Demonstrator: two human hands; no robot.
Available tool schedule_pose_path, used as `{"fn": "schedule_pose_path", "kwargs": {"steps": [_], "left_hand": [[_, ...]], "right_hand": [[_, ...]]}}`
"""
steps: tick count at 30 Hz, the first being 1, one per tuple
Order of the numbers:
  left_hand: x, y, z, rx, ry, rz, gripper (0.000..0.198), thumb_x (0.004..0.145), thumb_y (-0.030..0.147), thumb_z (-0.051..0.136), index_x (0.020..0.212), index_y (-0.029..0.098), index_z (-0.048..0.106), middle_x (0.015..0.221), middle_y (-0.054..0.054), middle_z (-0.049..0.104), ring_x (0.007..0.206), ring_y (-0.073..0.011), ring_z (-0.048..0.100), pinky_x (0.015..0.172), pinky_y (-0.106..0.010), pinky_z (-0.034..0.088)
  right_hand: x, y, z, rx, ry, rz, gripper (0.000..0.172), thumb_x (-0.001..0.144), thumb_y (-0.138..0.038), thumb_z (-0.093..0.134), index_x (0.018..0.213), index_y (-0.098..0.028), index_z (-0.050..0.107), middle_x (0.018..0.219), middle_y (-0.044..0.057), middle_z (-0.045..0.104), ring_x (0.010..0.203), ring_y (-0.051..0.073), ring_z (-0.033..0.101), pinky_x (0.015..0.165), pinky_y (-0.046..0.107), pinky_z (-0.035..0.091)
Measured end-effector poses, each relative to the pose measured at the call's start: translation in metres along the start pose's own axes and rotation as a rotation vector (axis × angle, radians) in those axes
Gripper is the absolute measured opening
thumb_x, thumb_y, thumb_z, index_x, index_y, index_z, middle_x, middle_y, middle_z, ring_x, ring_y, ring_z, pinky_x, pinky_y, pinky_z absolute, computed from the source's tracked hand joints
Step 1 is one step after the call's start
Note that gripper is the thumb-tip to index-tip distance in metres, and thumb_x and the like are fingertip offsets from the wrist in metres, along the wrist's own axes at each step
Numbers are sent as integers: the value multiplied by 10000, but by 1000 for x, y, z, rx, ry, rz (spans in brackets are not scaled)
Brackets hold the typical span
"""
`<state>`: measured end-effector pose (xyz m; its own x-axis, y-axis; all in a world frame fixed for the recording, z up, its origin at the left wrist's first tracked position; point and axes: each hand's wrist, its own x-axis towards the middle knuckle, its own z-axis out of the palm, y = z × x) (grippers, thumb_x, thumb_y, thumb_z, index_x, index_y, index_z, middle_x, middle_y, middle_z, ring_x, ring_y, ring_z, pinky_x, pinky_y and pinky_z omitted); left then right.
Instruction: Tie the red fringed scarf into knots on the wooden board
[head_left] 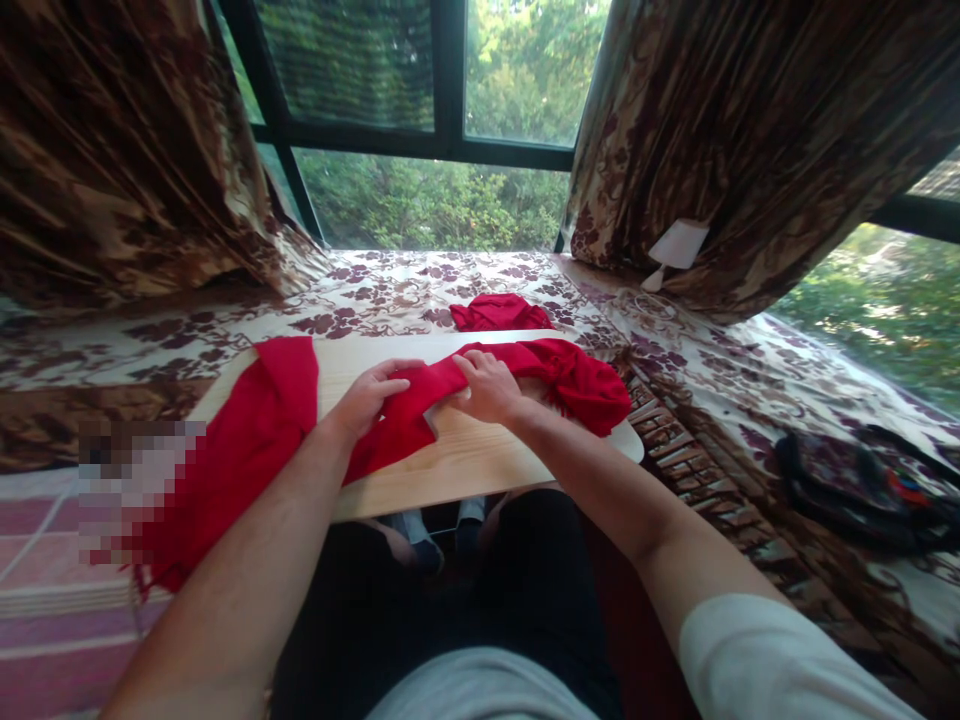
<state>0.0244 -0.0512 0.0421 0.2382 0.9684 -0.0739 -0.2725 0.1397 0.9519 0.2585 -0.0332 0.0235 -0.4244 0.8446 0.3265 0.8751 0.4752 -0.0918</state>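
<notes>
Touching a strip of red cloth [431, 390] near the middle of the frame, above a pale wooden board [480, 455]. Laying the left hand [375, 392] on the strip, with thumb and forefinger stretched out and slightly parted. Setting the right hand [487, 388] just to the right, with fingers bent over the strip and the thumb near its lower edge. Leaving a short stretch of red between the hands. Cannot tell, for either hand, between a pinch and a light press. Running rightward from there into a rumpled bunch at the board's right end. Showing also, at centre left, a wider red piece [277, 410] draped over the board and reaching toward the lower left; cannot tell about any join with the strip. Having a red bundle [501, 312] beyond the board's far edge, on flowered fabric [390, 290]. Facing a window [431, 205] at upper centre, with a white lamp [679, 243] at upper right and a dark bag [855, 500] at lower right.
</notes>
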Motion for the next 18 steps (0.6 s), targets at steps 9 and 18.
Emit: {"fn": "schedule_pose_path", "kwargs": {"steps": [9, 18], "left_hand": [[-8, -2, -9, 17, 73, 41, 638, 549, 57, 761, 1180, 132, 697, 830, -71, 750, 597, -186, 683, 530, -250, 539], [-14, -5, -25, -55, 184, 42, 239, 527, 79, 617, 739, 130, 713, 594, -26, 668, 414, -146, 552, 380, -231, 431]], "right_hand": [[34, -3, -14, 50, 129, 34, 417, 903, -146, 474, 1293, -190, 616, 1245, 115, 649, 1170, 265, 536, 1046, 374, 339], [28, 13, -29, -156, 67, -13, 249, 913, -118, 447, 1082, -141, 629, 1099, 172, 629, 1044, 298, 534, 888, 372, 380]]}}
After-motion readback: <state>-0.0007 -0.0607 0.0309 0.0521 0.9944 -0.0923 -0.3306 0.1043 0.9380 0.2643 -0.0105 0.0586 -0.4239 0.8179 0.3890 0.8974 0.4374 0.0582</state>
